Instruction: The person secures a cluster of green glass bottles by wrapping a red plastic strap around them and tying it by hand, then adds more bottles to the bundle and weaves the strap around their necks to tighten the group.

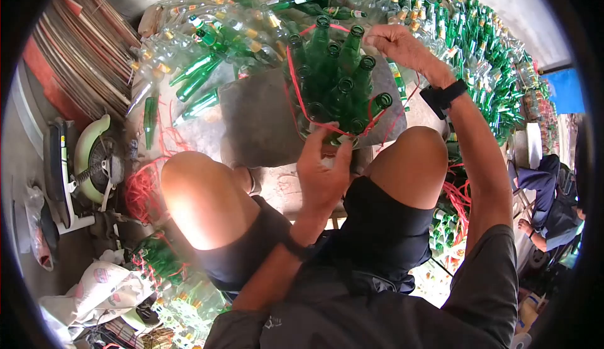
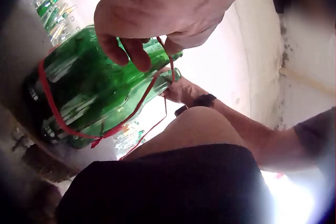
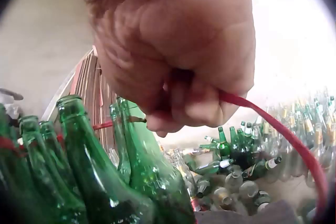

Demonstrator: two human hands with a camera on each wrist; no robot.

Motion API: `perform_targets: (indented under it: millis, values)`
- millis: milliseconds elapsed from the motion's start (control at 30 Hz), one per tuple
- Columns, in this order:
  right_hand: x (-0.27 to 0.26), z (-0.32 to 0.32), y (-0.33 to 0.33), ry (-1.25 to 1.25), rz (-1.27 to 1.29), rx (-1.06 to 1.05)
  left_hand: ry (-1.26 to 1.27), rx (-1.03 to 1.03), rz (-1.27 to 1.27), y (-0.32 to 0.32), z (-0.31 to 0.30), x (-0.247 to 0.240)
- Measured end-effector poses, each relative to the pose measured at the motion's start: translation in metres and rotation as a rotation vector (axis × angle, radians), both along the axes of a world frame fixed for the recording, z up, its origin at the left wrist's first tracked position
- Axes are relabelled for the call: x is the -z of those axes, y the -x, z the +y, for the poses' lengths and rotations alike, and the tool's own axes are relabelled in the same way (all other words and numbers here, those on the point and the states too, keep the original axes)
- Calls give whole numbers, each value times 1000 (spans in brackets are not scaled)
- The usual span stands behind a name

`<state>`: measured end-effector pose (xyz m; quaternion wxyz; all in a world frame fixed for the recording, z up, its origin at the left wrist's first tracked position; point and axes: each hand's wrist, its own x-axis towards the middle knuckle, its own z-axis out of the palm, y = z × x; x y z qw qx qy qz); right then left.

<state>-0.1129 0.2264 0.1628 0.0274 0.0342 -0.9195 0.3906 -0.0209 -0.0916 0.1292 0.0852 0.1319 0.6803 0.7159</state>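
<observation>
A cluster of green glass bottles [image 1: 345,86] stands upright on a grey slab [image 1: 251,119] between the person's knees. Red plastic string [image 1: 296,91] loops round the cluster, running low on the bodies and up over the necks. On the near side, the left hand [image 1: 322,176] has thumb and fingertips pinching the string at the bottle necks; the left wrist view shows the string [image 2: 152,85] rising to those fingers. Beyond the far right of the cluster, the right hand [image 1: 399,46] grips the string in curled fingers, and a length of string [image 3: 283,129] trails from it.
Many loose bottles [image 1: 484,66] are heaped along the back and right. Several green bottles [image 1: 198,75] lie on the floor to the left, near tangled red string [image 1: 146,188]. A scooter-like wheel [image 1: 94,154] stands at far left. Another person [image 1: 550,204] sits at right.
</observation>
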Motion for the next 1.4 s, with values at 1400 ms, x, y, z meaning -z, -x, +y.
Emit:
perform_targets:
  millis: [1400]
  values:
    - [-28, -53, -95, -576, 78, -207, 259, 121, 500, 28, 8, 15]
